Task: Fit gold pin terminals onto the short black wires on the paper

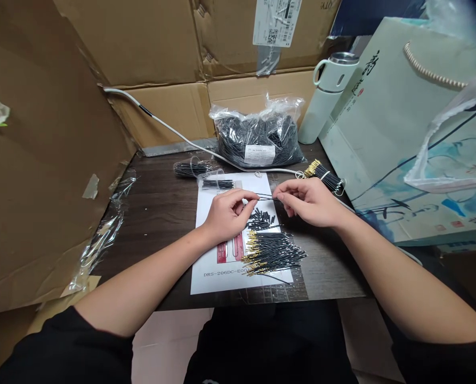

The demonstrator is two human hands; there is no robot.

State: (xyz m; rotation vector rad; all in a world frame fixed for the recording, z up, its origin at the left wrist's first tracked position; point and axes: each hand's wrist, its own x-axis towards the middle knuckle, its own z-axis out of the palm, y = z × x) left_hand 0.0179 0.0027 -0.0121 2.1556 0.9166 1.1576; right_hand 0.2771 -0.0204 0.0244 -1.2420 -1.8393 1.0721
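Observation:
Between my hands stretches thin black wire point(265, 198), apparently two strands side by side, above a printed white sheet point(206, 273). My left hand point(226, 214) pinches it at one end between thumb and fingertips. At the other end, the thumb and fingers of my right hand point(307, 201) are closed on it. Below the hands lies a small heap of short black tube pieces point(264, 217). Nearer the table's front edge is a pile of black wires point(277, 249) with gold tips on the left. The fingertips partly hide the wire ends.
Behind the sheet lie bundled black wires point(217, 184) and another bundle point(192, 169). A gold-tipped bundle point(324, 175) rests beyond my right hand. A clear bag of black parts point(259, 136), white cable point(174, 130), bottle point(328, 101), paper bag point(381, 133) and cardboard walls point(41, 160) surround the table.

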